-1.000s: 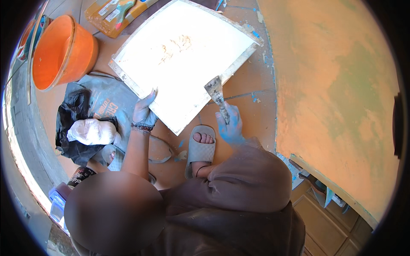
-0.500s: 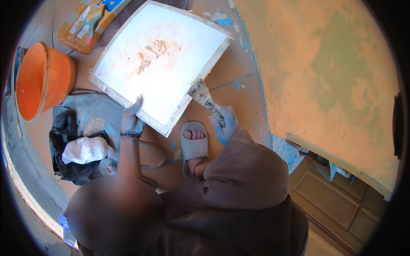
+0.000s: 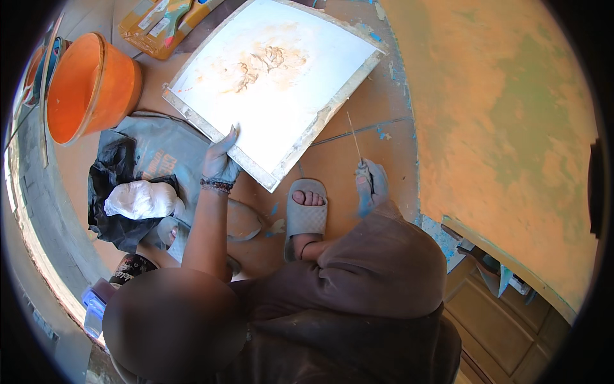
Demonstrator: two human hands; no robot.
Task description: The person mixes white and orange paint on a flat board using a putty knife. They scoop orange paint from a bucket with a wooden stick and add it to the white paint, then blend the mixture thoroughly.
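A white flat board [image 3: 300,96] with pale metal-like edging is held by its near left edge in my left hand [image 3: 220,165], with the thumb on top and the other fingers hidden underneath. Beige paste [image 3: 262,63] lies in rough lumps and smears near the board's middle. My right hand [image 3: 376,182] is closed around the handle of a putty knife [image 3: 355,136]. Its blade shows edge-on as a thin line pointing away from me, apart from the board's right side. Both hands carry pale, dusty residue.
An orange bucket [image 3: 125,80] stands far left, beside a taped cardboard box [image 3: 144,41] with a paintbrush [image 3: 171,27] on it. A white plastic bundle [image 3: 141,200] rests on black plastic [image 3: 105,169]. A large orange-and-green patchy surface [image 3: 499,128] fills the right, with tools [image 3: 489,275] by its near edge.
The putty knife has left the board's right edge and turned so its blade shows edge-on. My right hand has moved right. The whole view has shifted, while my left hand keeps the board.
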